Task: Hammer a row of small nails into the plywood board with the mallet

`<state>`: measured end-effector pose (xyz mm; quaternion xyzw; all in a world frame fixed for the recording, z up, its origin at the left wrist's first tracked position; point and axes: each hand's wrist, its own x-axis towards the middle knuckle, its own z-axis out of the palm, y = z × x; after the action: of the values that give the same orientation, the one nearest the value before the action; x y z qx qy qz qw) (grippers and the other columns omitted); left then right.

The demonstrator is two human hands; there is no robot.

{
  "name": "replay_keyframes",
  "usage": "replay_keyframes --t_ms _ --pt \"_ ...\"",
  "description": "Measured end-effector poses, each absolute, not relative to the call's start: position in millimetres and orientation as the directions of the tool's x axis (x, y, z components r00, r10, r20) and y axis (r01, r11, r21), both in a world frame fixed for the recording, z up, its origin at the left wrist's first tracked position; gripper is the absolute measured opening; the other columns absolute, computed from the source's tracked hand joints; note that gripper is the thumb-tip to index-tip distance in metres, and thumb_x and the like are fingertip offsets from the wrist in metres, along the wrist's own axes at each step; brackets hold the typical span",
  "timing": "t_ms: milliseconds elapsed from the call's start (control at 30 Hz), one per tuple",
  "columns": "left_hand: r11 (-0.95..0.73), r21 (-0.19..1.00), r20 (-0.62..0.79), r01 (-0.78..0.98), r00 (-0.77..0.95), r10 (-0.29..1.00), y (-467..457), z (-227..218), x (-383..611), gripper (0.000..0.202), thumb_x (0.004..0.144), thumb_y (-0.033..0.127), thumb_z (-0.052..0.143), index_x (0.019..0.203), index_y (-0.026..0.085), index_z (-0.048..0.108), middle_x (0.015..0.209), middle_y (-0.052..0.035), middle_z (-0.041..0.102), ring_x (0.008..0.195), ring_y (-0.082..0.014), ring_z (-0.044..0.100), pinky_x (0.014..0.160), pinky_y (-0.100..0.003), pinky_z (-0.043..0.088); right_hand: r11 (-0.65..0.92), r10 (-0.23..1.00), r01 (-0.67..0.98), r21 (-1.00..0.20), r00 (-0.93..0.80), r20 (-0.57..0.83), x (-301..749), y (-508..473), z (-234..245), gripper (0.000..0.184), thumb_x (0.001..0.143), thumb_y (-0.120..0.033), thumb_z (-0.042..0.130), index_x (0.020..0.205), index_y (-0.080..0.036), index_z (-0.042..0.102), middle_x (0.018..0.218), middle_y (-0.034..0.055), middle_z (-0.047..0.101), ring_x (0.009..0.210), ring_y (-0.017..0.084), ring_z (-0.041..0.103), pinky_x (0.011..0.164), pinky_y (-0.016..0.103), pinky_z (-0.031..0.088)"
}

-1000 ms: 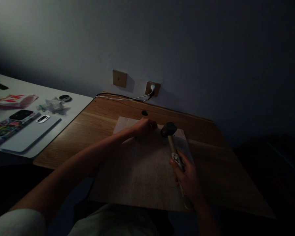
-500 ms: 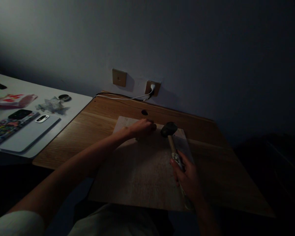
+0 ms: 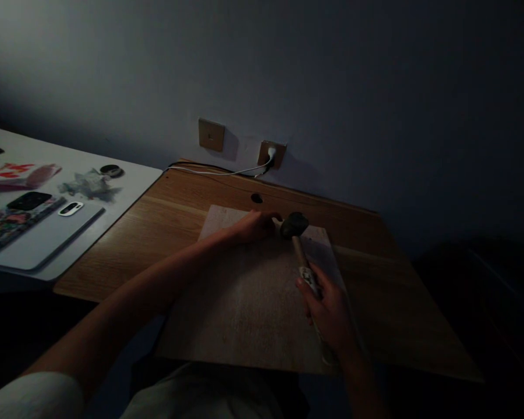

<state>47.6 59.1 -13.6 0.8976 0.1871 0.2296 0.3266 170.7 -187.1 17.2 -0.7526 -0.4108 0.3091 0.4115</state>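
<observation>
My right hand [image 3: 325, 299] is wrapped round the wooden handle of a mallet [image 3: 294, 226], whose dark, thick head hovers over or rests on a pale wooden board [image 3: 244, 317]; I cannot tell which. A light patterned wrap covers part of the handle. Close to the left of the mallet head, my left hand [image 3: 255, 226] lies at the far part of the board. Its fingers are curled, with the index finger bent towards the head. Whatever those fingers pinch, if anything, is hidden in the dim light.
Under the board is a wooden desk [image 3: 393, 302] against the wall. A white table [image 3: 137, 180] adjoins at the left, bearing a pale phone-like slab [image 3: 43, 244], a patterned one [image 3: 9, 224] and a crumpled clear wrapper [image 3: 89, 185]. White cable [image 3: 213, 173] runs to a wall socket [image 3: 271, 155].
The mallet head has shifted slightly left, closer to my left hand, and my right hand has moved with it. The left index finger now shows more clearly. The view has shifted a little.
</observation>
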Motion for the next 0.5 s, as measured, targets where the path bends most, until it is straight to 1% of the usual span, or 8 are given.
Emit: replay_keyframes --t_ms 167,267,333,400,500 --pt "-0.666 0.732 0.268 0.145 0.837 0.477 61.9 -17.3 48.6 0.047 0.078 0.005 0.065 0.125 0.016 0.062 0.094 -0.0033 0.077 0.083 -0.0158 0.072 0.075 -0.023 0.051 -0.305 0.881 0.372 -0.877 0.46 -0.111 166.0 -181.1 18.4 0.061 0.09 -0.052 0.061 0.139 -0.017 0.058 0.053 -0.0079 0.048 0.04 0.014 0.048 0.033 0.023 0.041" --pt "-0.667 0.735 0.292 0.122 0.831 0.474 62.8 -18.9 50.3 0.046 0.078 0.012 0.072 0.123 0.016 0.063 0.096 -0.0041 0.076 0.083 -0.0165 0.072 0.074 -0.023 0.051 -0.301 0.887 0.391 -0.87 0.45 -0.105 163.9 -179.1 19.1 0.061 0.09 -0.052 0.062 0.139 -0.017 0.058 0.053 -0.0081 0.048 0.04 0.014 0.048 0.033 0.023 0.042" --pt "-0.669 0.732 0.299 0.129 0.822 0.485 62.5 -18.3 50.8 0.042 0.08 0.016 0.073 0.121 0.016 0.064 0.094 -0.0037 0.076 0.081 -0.0164 0.071 0.074 -0.024 0.05 -0.306 0.886 0.399 -0.864 0.453 -0.104 163.0 -178.5 19.6 0.061 0.089 -0.052 0.062 0.138 -0.016 0.059 0.052 -0.008 0.048 0.04 0.014 0.048 0.033 0.023 0.042" --pt "-0.667 0.731 0.286 0.144 0.823 0.491 61.6 -16.5 50.5 0.038 0.082 0.015 0.071 0.119 0.016 0.065 0.091 -0.003 0.076 0.079 -0.0157 0.071 0.074 -0.024 0.05 -0.312 0.88 0.4 -0.862 0.464 -0.103 162.4 -178.0 19.8 0.061 0.089 -0.052 0.062 0.138 -0.015 0.058 0.053 -0.008 0.048 0.04 0.013 0.048 0.033 0.023 0.041" --pt "-0.665 0.729 0.271 0.161 0.824 0.497 59.9 -14.0 50.0 0.041 0.081 0.011 0.068 0.121 0.016 0.064 0.091 -0.0027 0.076 0.079 -0.0155 0.071 0.077 -0.024 0.051 -0.316 0.879 0.405 -0.858 0.465 -0.105 162.1 -177.2 19.7 0.06 0.09 -0.051 0.062 0.138 -0.016 0.058 0.054 -0.008 0.049 0.04 0.013 0.049 0.032 0.022 0.042"
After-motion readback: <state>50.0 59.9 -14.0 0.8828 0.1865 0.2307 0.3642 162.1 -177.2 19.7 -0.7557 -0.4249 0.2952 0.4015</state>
